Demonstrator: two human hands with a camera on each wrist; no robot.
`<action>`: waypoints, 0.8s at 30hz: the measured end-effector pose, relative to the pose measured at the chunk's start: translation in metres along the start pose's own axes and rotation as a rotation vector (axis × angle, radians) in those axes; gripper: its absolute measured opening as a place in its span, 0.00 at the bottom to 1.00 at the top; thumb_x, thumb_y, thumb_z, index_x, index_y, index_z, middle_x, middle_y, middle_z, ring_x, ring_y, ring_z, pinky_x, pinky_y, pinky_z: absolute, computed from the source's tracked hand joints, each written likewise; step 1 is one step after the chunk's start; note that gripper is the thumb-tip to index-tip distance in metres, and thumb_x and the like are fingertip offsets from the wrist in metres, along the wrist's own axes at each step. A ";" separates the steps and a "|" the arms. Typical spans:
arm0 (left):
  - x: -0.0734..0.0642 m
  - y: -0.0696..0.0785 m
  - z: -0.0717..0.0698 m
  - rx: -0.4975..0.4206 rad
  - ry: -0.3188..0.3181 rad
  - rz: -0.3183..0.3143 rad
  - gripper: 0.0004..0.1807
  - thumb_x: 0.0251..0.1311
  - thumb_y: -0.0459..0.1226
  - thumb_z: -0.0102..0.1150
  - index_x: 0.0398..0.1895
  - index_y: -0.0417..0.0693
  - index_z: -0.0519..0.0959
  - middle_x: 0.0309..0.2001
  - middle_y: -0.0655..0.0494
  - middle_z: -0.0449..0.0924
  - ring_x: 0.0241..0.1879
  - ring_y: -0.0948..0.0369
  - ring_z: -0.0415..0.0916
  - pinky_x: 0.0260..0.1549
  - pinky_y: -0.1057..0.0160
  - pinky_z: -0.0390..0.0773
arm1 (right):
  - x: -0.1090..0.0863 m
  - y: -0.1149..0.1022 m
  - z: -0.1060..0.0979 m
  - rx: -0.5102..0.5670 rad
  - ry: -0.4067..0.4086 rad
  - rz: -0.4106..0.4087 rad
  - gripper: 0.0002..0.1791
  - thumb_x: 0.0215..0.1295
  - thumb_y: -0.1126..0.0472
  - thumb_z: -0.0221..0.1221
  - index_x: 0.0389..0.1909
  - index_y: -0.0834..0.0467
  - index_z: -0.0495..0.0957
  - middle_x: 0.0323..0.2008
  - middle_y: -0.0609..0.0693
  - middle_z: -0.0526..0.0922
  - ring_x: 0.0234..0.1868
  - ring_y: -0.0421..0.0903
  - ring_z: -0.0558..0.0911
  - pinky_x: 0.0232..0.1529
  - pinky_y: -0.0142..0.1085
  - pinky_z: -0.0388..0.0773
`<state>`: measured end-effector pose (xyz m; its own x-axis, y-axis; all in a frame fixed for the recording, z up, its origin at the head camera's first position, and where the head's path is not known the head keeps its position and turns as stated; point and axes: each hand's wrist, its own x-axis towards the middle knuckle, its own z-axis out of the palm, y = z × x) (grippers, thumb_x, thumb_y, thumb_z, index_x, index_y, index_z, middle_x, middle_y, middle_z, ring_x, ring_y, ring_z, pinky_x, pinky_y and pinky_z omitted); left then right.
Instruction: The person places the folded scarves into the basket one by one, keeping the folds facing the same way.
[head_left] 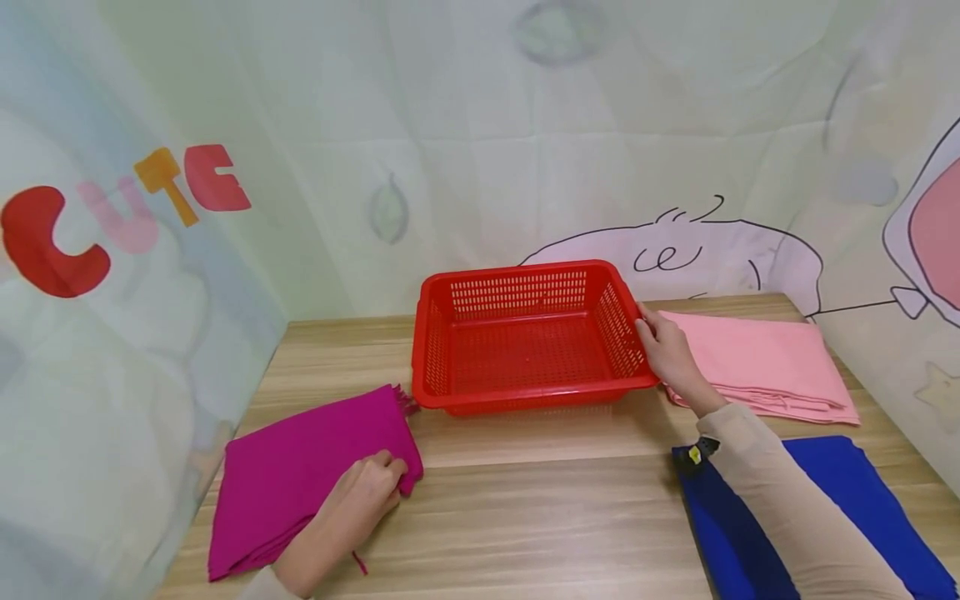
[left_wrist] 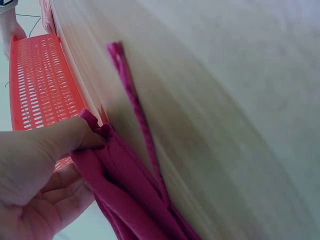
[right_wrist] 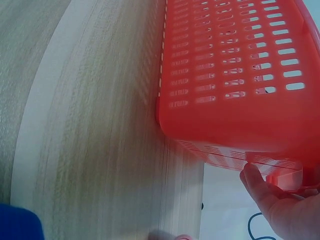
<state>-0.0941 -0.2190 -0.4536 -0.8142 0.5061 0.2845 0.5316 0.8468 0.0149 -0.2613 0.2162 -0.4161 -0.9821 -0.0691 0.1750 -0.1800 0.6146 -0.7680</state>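
A folded magenta scarf with a fringed edge lies at the left of the table. My left hand pinches its right edge, thumb on top; in the left wrist view a twisted tassel trails from the scarf. At the back middle stands a red plastic basket with slotted walls and nothing inside. My right hand grips the rim at its right end. In the right wrist view the thumb lies against the basket's outer wall; some of the fingers are out of frame.
Behind my right hand lies a folded pink cloth. A folded blue cloth sits at the front right, partly under my right forearm. The wooden table meets a printed fabric backdrop at the back and sides.
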 end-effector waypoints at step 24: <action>-0.009 0.012 -0.003 0.002 0.012 0.033 0.13 0.40 0.25 0.75 0.22 0.43 0.77 0.21 0.55 0.67 0.19 0.58 0.72 0.17 0.63 0.75 | -0.001 0.000 0.000 -0.003 -0.006 -0.012 0.27 0.81 0.60 0.44 0.74 0.67 0.56 0.46 0.69 0.77 0.29 0.50 0.76 0.24 0.28 0.75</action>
<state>-0.0793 -0.2140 -0.4527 -0.7932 0.5321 0.2961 0.5579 0.8299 0.0031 -0.2606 0.2161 -0.4164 -0.9803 -0.0813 0.1801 -0.1914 0.6162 -0.7640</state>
